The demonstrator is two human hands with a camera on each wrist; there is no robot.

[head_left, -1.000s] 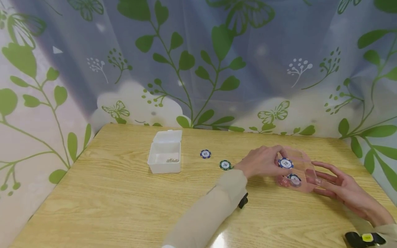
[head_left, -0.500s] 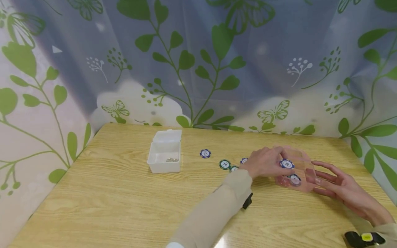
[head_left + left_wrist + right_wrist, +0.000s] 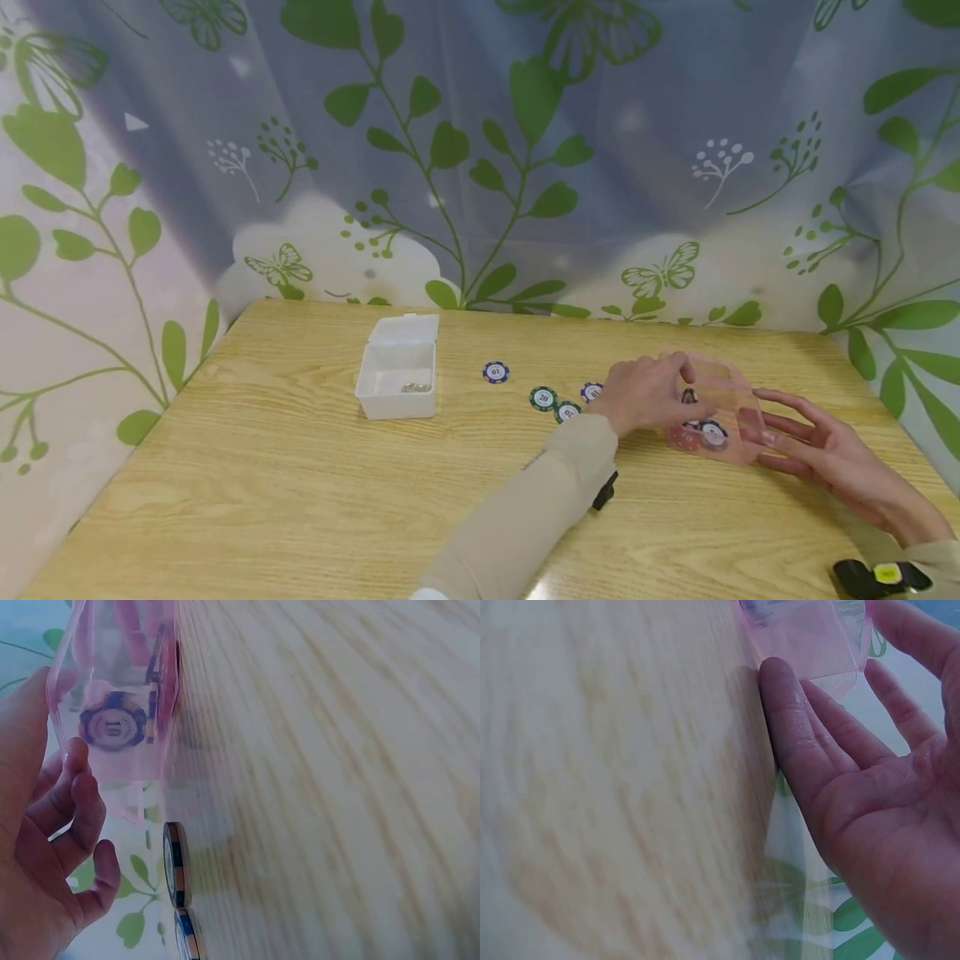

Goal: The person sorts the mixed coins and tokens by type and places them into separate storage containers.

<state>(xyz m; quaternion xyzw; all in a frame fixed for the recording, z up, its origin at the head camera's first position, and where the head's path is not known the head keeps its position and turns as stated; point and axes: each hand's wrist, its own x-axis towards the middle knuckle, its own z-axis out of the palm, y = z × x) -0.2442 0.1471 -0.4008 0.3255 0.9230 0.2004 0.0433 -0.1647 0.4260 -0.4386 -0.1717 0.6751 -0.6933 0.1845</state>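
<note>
A translucent pink box (image 3: 738, 455) stands at the right of the table. Several poker chips (image 3: 715, 435) show through its walls. My left hand (image 3: 645, 393) is at the box's left side with its fingers loosely bent. In the left wrist view, a blue chip (image 3: 112, 724) marked 10 shows upright behind the pink wall, apart from the left fingertips. My right hand (image 3: 832, 450) holds the box's right side, thumb on the near part of the wall and fingers spread along it. The right wrist view has those fingers (image 3: 784, 697) low against the box, close over the tabletop.
Left of the left wrist lie two green chips (image 3: 543, 398) marked 20 and a blue chip (image 3: 592, 392). Another blue chip (image 3: 496, 372) lies farther left. A white box (image 3: 397, 405) with its lid raised holds small metallic pieces (image 3: 416, 388). A patterned curtain (image 3: 480, 167) surrounds the table (image 3: 262, 467).
The blue chip pinched by my left fingers has left them and dropped into the pink box. The left wrist has shifted right, uncovering chips on the table. The right hand stays in place.
</note>
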